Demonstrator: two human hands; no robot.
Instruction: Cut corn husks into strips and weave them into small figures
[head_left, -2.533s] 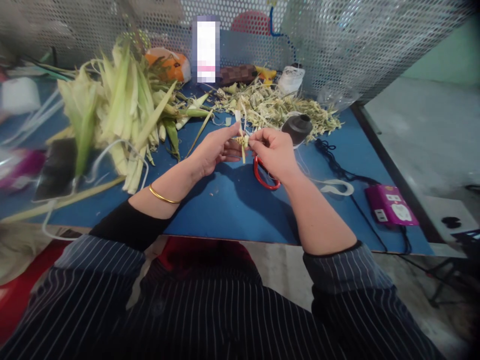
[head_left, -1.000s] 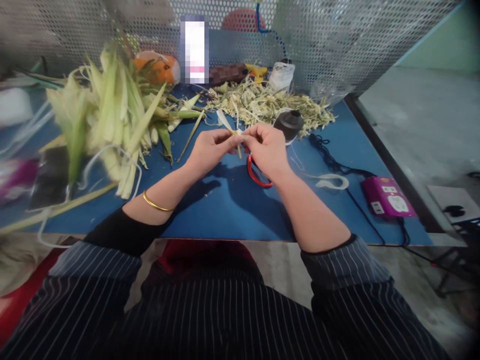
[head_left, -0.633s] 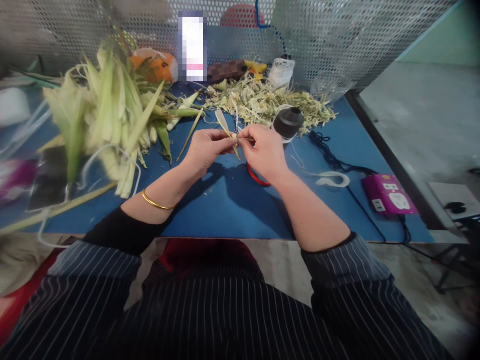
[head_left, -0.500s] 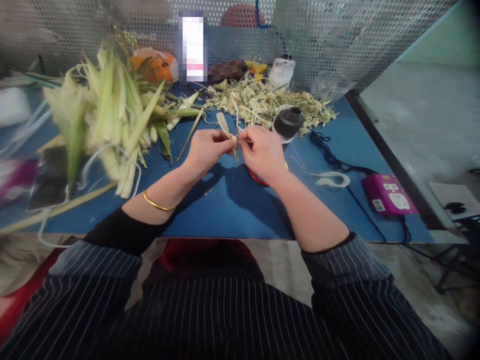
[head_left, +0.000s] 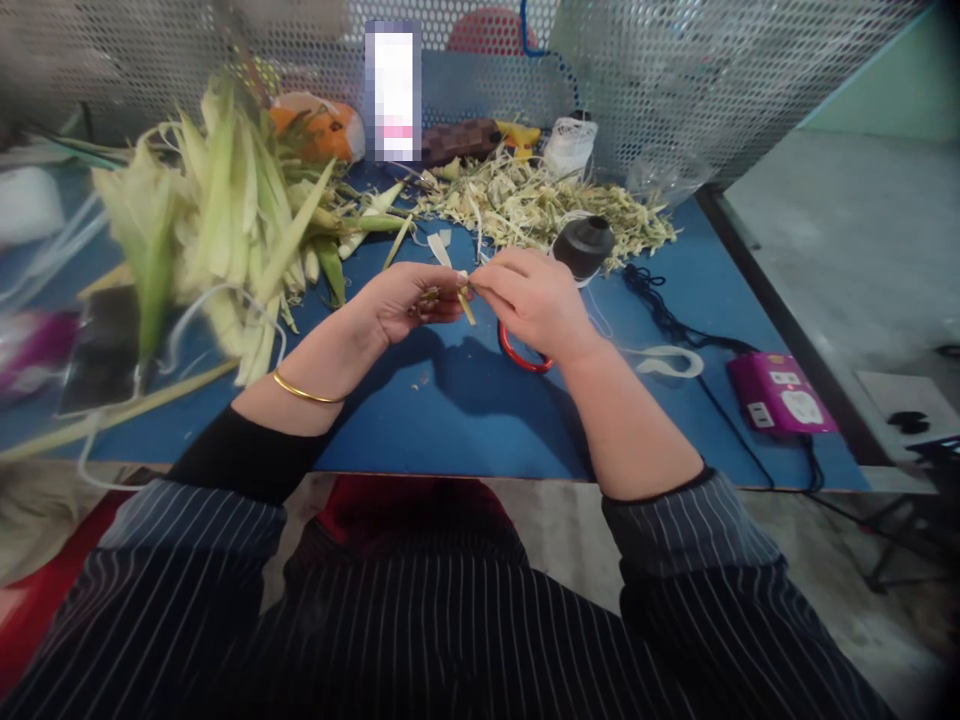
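My left hand (head_left: 420,300) is closed on a small folded piece of corn husk (head_left: 466,308), palm turned partly up. Its pale wide end sticks up beyond the fingers and a narrow greenish strip points down. My right hand (head_left: 534,305) pinches the same piece from the right, fingertips touching those of the left. Whether thread is also between the fingers, I cannot tell. Under the right hand lie red-handled scissors (head_left: 525,358), their blades partly hidden. Just behind that hand stands a spool of thread (head_left: 583,247) with a dark cone top.
Long corn husks (head_left: 225,220) are heaped at the left. Shredded husk (head_left: 540,200) is piled at the back, before a perforated metal screen (head_left: 465,60). A purple power socket box (head_left: 780,390), black cable (head_left: 660,310) and white loop (head_left: 671,362) lie right on the blue table (head_left: 465,430).
My left hand has rolled so its palm and curled fingers show more. My right hand has shifted slightly, its fingers now stretched over the husk piece. More of the red scissor handle shows.
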